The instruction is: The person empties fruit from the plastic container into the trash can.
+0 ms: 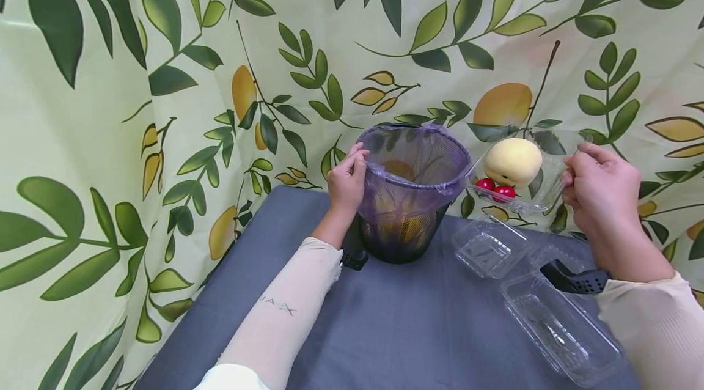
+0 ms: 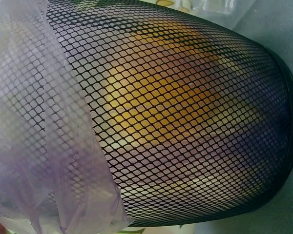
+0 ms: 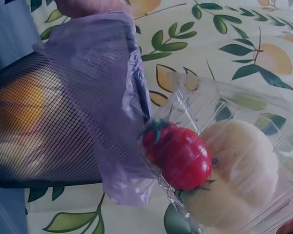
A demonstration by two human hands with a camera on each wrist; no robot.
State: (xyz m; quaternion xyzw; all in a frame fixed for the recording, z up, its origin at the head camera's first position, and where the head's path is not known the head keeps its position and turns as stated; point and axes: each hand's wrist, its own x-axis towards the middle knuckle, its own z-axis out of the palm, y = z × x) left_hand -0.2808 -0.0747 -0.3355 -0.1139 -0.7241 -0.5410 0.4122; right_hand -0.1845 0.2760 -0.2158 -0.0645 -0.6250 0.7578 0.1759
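Note:
My left hand (image 1: 348, 179) grips the near-left rim of a black mesh wastebasket (image 1: 398, 237), its thumb and fingers over the purple bag (image 1: 385, 197) that lines it. My right hand (image 1: 602, 188) pinches the right edge of a clear plastic container (image 1: 536, 200), which tilts toward the wastebasket. In the container lie a large pale-yellow, peach-like fruit (image 1: 513, 162) and two red cherry tomatoes (image 3: 187, 158) with green stem ends, gathered at its lower left side, right at the bag's edge. Something orange-yellow (image 2: 161, 97) shows through the mesh inside the wastebasket.
On the grey table (image 1: 396, 329), a clear square container (image 1: 489, 249) lies right of the wastebasket. A longer clear tray (image 1: 561, 326) sits nearer, below my right forearm. A leaf-and-fruit patterned cloth (image 1: 308, 23) hangs behind and to the left.

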